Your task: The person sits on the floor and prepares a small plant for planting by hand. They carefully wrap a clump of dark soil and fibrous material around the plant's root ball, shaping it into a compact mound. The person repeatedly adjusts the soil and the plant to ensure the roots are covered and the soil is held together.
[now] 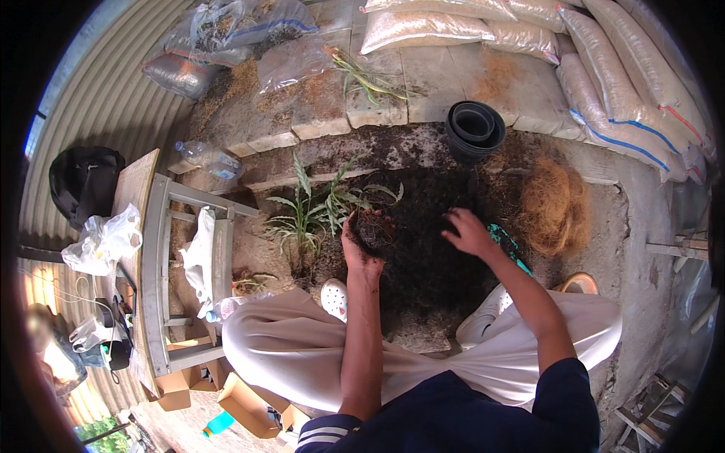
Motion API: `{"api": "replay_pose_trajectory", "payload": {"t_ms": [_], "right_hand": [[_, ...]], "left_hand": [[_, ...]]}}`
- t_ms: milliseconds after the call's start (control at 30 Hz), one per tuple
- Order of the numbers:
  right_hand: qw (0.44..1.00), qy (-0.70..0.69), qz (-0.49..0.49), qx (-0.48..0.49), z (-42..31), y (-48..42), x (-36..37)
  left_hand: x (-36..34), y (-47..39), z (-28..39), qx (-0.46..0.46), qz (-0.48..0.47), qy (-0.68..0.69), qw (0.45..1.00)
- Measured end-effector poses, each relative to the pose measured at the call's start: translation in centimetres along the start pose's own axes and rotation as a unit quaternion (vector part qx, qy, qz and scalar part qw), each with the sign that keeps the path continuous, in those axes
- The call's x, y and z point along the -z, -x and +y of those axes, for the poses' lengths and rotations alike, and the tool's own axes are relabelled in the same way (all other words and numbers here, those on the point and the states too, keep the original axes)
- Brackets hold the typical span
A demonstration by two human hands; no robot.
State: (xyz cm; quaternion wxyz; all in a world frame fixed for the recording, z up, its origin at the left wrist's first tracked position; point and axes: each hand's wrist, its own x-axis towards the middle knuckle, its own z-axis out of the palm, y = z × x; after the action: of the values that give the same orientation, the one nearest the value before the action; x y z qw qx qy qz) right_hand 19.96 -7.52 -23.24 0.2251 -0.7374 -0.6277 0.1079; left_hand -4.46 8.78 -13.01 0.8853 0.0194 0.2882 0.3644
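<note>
My left hand (362, 243) is cupped around a root ball with dark soil (374, 231); a leafy plant stem seems to run from it up and to the right. My right hand (468, 231) hangs over the dark potting soil (422, 266), fingers spread and holding nothing. Left of my left hand stand plants with wavy, striped leaves (306, 209). Beyond my right hand are stacked black plastic pots (474, 148). Close to my right forearm lies a turquoise hand trowel (504, 240), partly hidden by the arm.
A heap of brown coconut fibre (552, 206) lies on the right. Filled sacks (427, 31) are piled at the back and right. Cut leaves (368, 79) lie on the paving. A wooden table (136, 266) and plastic bottles (209, 159) are on the left; cardboard boxes (249, 405) sit lower left.
</note>
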Motion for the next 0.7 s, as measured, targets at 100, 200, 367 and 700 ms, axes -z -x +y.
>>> {"api": "replay_pose_trajectory", "payload": {"t_ms": [100,200,367,700], "right_hand": [[0.998,0.025,-0.025,0.053,-1.9,1.7,-2.9],[0.999,0.031,0.016,0.039,-3.0,3.0,-3.3],[0.995,0.037,-0.041,0.086,-3.5,3.8,-4.0],[0.998,0.043,-0.024,0.040,-7.3,1.3,-10.3]], "left_hand": [[0.0,0.1,0.2,0.004,0.002,0.000,1.000],[0.4,0.1,0.4,0.010,-0.006,0.014,1.000],[0.6,-0.1,0.5,0.012,-0.003,0.027,1.000],[0.4,-0.9,-0.1,0.018,0.020,0.034,0.999]]}}
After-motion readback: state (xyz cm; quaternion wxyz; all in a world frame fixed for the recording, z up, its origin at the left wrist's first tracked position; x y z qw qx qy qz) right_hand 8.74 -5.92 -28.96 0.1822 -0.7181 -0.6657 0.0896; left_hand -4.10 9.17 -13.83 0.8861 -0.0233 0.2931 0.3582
